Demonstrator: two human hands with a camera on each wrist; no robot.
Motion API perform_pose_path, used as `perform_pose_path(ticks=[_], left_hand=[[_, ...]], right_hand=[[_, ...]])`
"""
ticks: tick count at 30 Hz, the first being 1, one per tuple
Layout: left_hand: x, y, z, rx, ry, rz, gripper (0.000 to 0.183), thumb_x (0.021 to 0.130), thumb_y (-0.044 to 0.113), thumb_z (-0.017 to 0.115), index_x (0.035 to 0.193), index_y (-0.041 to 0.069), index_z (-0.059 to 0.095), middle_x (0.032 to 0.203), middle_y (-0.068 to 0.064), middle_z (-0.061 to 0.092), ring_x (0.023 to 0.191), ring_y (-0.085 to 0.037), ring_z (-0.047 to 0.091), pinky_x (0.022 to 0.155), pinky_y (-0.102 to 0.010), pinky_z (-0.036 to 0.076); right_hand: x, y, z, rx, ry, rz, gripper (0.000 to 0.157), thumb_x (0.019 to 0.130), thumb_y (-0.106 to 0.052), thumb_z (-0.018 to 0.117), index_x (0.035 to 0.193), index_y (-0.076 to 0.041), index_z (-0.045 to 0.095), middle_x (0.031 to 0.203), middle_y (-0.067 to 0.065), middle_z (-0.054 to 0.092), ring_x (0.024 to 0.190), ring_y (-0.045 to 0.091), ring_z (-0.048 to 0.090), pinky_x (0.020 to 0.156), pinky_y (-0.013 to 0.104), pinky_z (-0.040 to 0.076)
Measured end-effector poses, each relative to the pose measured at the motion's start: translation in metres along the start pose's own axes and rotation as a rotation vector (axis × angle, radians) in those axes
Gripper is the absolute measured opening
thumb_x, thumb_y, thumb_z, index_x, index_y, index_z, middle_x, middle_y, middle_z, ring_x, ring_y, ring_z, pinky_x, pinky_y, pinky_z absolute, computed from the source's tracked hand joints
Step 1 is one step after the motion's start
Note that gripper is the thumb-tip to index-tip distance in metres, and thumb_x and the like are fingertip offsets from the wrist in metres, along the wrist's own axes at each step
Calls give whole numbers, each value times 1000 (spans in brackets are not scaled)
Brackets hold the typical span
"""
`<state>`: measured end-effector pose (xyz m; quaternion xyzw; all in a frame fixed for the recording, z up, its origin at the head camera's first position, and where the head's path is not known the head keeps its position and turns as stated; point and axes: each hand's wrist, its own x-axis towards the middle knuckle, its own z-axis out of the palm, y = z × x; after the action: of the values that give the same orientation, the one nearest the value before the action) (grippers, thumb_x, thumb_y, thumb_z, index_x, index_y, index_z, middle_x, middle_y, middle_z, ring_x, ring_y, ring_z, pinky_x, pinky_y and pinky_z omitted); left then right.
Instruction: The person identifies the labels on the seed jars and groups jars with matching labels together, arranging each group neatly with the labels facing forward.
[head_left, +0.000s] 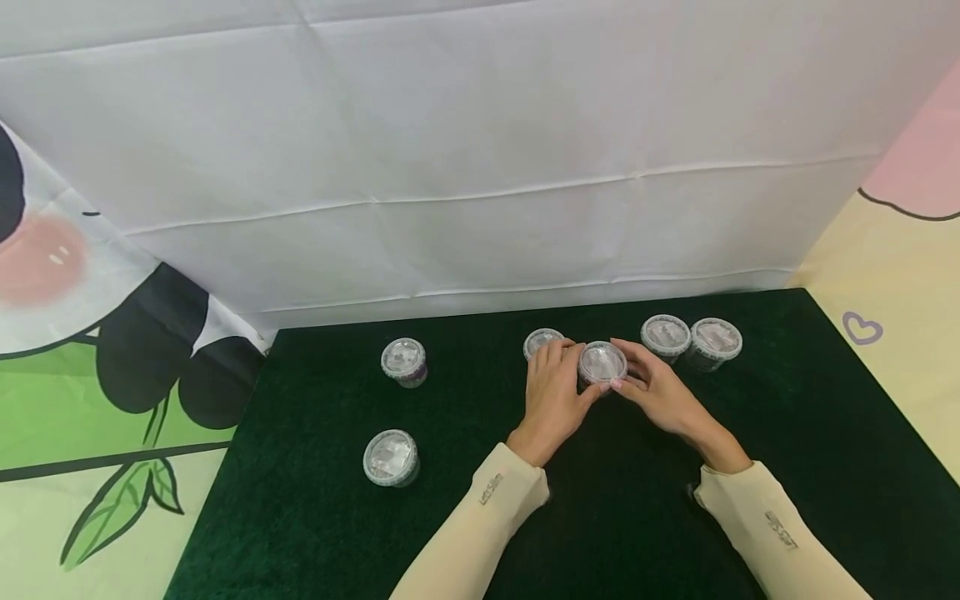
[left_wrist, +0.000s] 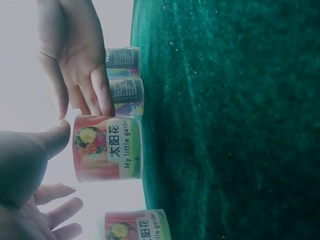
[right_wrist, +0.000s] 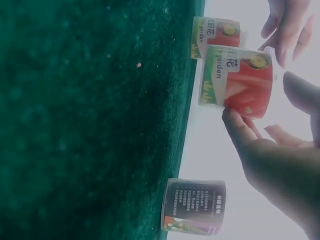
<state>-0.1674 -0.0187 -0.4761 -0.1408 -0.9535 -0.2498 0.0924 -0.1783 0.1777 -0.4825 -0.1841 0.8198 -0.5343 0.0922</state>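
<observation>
Both hands are at a small lidded plastic tub with a clear lid and a red "My little garden" label showing flowers. My left hand holds it from the left, thumb at the near rim. From the other side my right hand grips it between thumb and fingers. A matching red-labelled tub stands just beyond the left fingers, partly hidden by them in the head view. In the right wrist view, the held tub is upright, close to the green cloth.
Two more lidded tubs stand side by side at the back right. At the left are a back tub and a nearer tub. Dark green cloth covers the table, with a white curtain behind it.
</observation>
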Motion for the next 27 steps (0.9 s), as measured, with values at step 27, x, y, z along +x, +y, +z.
perform_pose_path(ticks=[27], left_hand=[[20, -3, 17, 146, 8, -83, 61, 99, 43, 74, 145, 8, 59, 159, -11, 46, 157, -32, 30, 131, -47, 21]], right_hand=[[30, 5, 5, 8, -21, 52, 61, 109, 5, 48, 164, 7, 21, 167, 36, 24, 153, 55, 26, 120, 66, 31]])
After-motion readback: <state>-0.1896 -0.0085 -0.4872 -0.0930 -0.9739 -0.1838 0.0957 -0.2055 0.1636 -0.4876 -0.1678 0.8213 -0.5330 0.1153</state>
